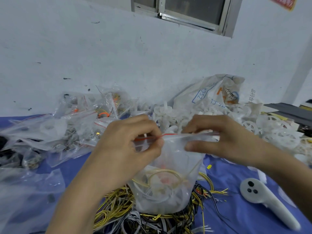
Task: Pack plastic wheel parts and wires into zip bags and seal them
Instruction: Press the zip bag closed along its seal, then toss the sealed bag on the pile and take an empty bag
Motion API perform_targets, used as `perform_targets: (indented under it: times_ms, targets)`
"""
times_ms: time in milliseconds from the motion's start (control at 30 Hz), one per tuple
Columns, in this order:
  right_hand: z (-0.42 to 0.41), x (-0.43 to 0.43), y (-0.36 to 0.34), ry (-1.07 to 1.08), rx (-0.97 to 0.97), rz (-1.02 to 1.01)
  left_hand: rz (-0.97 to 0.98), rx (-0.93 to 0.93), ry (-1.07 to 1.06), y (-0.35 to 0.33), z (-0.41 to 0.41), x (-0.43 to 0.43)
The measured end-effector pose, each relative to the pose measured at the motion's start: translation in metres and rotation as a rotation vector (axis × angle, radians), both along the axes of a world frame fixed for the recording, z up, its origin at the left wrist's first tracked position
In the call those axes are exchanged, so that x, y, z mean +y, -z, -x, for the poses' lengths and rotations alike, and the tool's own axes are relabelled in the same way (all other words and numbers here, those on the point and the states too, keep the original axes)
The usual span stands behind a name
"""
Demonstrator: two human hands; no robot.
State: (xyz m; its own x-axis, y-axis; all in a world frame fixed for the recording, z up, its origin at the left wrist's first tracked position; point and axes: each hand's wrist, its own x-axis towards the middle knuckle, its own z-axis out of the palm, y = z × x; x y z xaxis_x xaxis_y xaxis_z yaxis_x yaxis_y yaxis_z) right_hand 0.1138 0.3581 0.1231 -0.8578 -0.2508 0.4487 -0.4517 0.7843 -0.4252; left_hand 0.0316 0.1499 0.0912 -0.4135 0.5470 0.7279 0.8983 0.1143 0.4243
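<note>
Mid-task: left hand (128, 142) and right hand (219, 142) pinch the top strip of a filled zip bag (168, 191) over the near wires (116, 210), apparently sealing it; packed bags (81, 119) lie far left, unpacked wheels (253, 125) far right.

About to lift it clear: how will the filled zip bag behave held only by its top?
Probably floppy: the zip bag sags and wrinkles below where the left hand and right hand pinch its top strip. Likely bottom-heavy, since the yellow wire and white parts sit low inside.
</note>
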Motion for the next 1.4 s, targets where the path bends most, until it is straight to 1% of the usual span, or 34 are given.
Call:
perform_targets:
  times_ms: [67,100,167,200,267,300,367,433,500,567,600,633,667,700,733,767,800,833,900,1000,1067,1100,1167,1200,1233,1300,1333,1367,1400]
  targets:
    - [-0.001,0.013,0.01,0.004,-0.152,0.259,-0.042,-0.116,0.004,0.003,0.007,-0.008]
    - [0.0,0.018,0.018,0.016,-0.2,0.331,-0.05,-0.169,0.002,0.004,0.01,-0.011]
    - [0.004,0.02,0.033,-0.009,-0.323,0.337,-0.05,-0.258,-0.003,0.007,0.013,-0.015]
    - [0.008,0.018,0.041,-0.053,-0.429,0.313,-0.046,-0.291,-0.005,0.009,0.014,-0.015]
    - [0.018,0.011,0.058,-0.111,-0.652,0.275,-0.013,-0.314,-0.013,0.012,0.016,-0.013]
    - [0.024,0.008,0.065,-0.123,-0.701,0.275,0.006,-0.322,-0.01,0.013,0.019,-0.014]
    - [0.035,0.0,0.071,-0.112,-0.693,0.293,-0.014,-0.38,-0.001,0.015,0.027,-0.023]
    - [0.05,-0.006,0.061,-0.091,-0.645,0.243,-0.142,-0.443,-0.064,0.018,0.044,-0.043]
    - [0.074,-0.013,0.043,-0.116,-0.608,0.145,-0.28,-0.478,-0.25,0.026,0.061,-0.068]
    - [0.104,-0.02,0.023,-0.104,-0.607,0.144,-0.35,-0.51,-0.463,0.034,0.073,-0.087]
    - [0.121,-0.025,0.013,-0.059,-0.611,0.217,-0.36,-0.526,-0.536,0.038,0.078,-0.094]
    - [0.139,-0.03,0.005,-0.016,-0.611,0.387,-0.371,-0.543,-0.578,0.04,0.081,-0.097]
    - [0.155,-0.035,-0.004,0.016,-0.585,0.631,-0.384,-0.56,-0.596,0.041,0.083,-0.099]
    - [0.169,-0.039,-0.011,0.033,-0.529,0.895,-0.39,-0.574,-0.603,0.042,0.084,-0.1]
    - [0.18,-0.041,-0.018,0.034,-0.468,1.117,-0.383,-0.587,-0.606,0.042,0.086,-0.099]
    - [0.188,-0.042,-0.02,0.035,-0.438,1.267,-0.36,-0.597,-0.61,0.042,0.086,-0.098]
    - [0.19,-0.042,-0.016,0.018,-0.459,1.343,-0.33,-0.603,-0.61,0.042,0.086,-0.096]
    - [0.186,-0.044,-0.009,-0.01,-0.498,1.367,-0.297,-0.602,-0.606,0.043,0.086,-0.093]
    - [0.171,-0.054,0.016,-0.029,-0.586,1.378,-0.224,-0.586,-0.598,0.041,0.083,-0.087]
    - [0.137,-0.063,0.056,-0.117,-0.682,1.349,-0.119,-0.535,-0.569,0.034,0.074,-0.082]
    - [0.125,-0.063,0.072,-0.135,-0.717,1.292,-0.112,-0.542,-0.539,0.03,0.067,-0.083]
    - [0.121,-0.062,0.075,-0.13,-0.72,1.257,-0.104,-0.538,-0.564,0.031,0.066,-0.089]
    - [0.117,-0.061,0.073,-0.094,-0.686,1.159,-0.047,-0.505,-0.677,0.04,0.067,-0.106]
    - [0.116,-0.06,0.072,-0.058,-0.648,1.1,0.034,-0.501,-0.755,0.049,0.069,-0.118]
    - [0.113,-0.059,0.07,-0.032,-0.6,1.045,0.168,-0.53,-0.855,0.061,0.072,-0.132]
    - [0.108,-0.058,0.066,-0.029,-0.533,0.937,0.498,-0.649,-1.062,0.092,0.074,-0.164]
    - [0.106,-0.058,0.065,-0.054,-0.528,0.897,0.582,-0.704,-1.133,0.107,0.073,-0.179]
    - [0.104,-0.058,0.065,-0.093,-0.538,0.879,0.612,-0.752,-1.171,0.121,0.068,-0.191]
    - [0.102,-0.058,0.066,-0.129,-0.552,0.876,0.602,-0.777,-1.174,0.132,0.065,-0.2]
